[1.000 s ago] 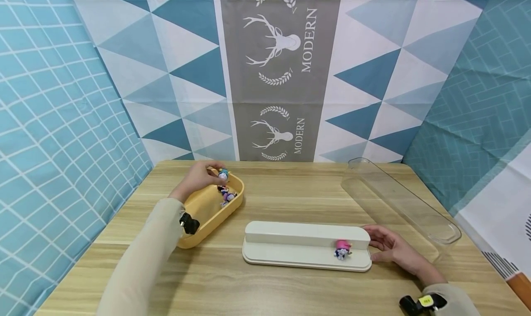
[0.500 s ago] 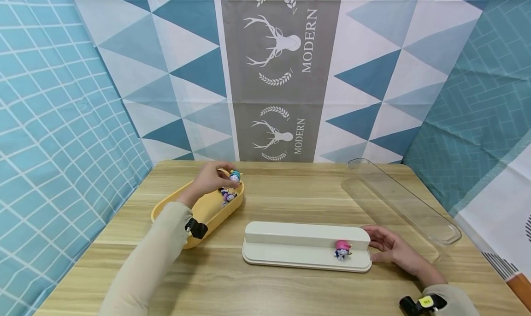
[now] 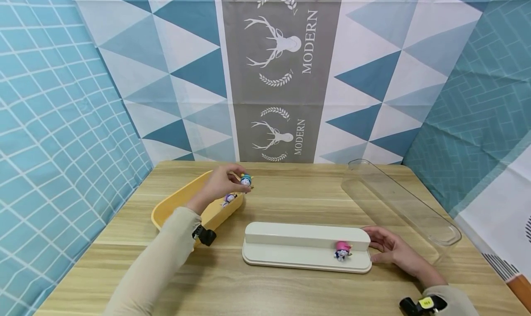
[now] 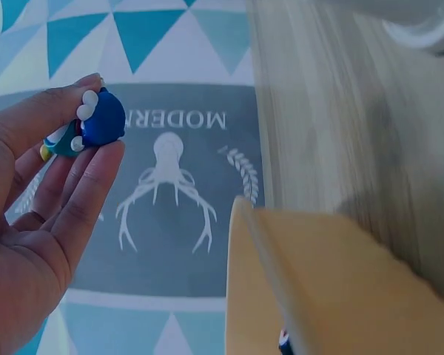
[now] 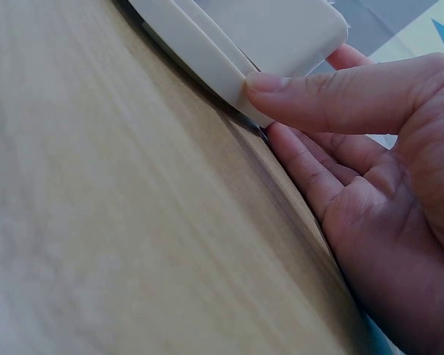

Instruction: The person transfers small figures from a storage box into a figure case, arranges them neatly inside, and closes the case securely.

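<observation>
My left hand (image 3: 220,183) pinches a small figurine (image 3: 246,181) with a teal hat between thumb and fingers, above the far right end of a yellow tray (image 3: 172,207). In the left wrist view the figurine's rounded blue side (image 4: 106,120) faces the camera. A purple-and-white figurine (image 3: 230,198) lies in the tray, partly hidden by the hand. My right hand (image 3: 394,251) grips the right end of a white stepped display base (image 3: 290,256), thumb at its edge and fingers behind. On the base's lower step stands a pink-hatted figurine (image 3: 342,250).
A clear plastic cover (image 3: 398,200) lies at the back right of the wooden table (image 3: 290,293). Patterned cloth (image 3: 278,76) hangs behind the table, with blue tiled cloth (image 3: 62,122) on the left.
My left hand has carried the teal-hatted figurine to the right, from over the tray's inside to its far right rim. The right hand and the display base have stayed in place.
</observation>
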`<state>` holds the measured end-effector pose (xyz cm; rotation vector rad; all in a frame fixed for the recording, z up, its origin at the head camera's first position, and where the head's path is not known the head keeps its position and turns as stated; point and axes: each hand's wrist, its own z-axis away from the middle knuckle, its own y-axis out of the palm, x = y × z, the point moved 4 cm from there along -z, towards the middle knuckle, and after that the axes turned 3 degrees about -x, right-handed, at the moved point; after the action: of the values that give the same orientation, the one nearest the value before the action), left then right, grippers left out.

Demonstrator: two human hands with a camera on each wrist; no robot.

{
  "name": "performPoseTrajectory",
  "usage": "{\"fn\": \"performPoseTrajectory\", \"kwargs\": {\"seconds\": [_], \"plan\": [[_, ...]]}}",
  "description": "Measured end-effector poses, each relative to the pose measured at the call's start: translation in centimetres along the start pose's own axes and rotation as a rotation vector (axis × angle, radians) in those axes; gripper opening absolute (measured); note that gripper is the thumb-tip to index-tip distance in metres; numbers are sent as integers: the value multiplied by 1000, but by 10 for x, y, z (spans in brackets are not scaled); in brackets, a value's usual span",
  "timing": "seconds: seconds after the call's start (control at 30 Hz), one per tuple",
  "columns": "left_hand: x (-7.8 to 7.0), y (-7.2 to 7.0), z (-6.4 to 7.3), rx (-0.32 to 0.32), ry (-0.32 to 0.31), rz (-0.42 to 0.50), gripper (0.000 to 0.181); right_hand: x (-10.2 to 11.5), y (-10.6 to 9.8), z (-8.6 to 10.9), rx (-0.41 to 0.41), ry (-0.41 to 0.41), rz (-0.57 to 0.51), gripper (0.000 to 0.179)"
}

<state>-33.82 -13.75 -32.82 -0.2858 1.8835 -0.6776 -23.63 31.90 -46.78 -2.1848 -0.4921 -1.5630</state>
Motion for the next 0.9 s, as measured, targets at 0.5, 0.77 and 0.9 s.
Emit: {"fn": "performPoseTrajectory", "kwargs": {"seconds": [0.5,0.77,0.9], "plan": [[-21,32,9,6,57,38,35,0,0,0,10,-15,-17,64],[-26,51,14,24,129,74,34,0,0,0,6,-6,-11,64],[-28,58,17,45,156,84,34,0,0,0,1,9,-9,63]]}}
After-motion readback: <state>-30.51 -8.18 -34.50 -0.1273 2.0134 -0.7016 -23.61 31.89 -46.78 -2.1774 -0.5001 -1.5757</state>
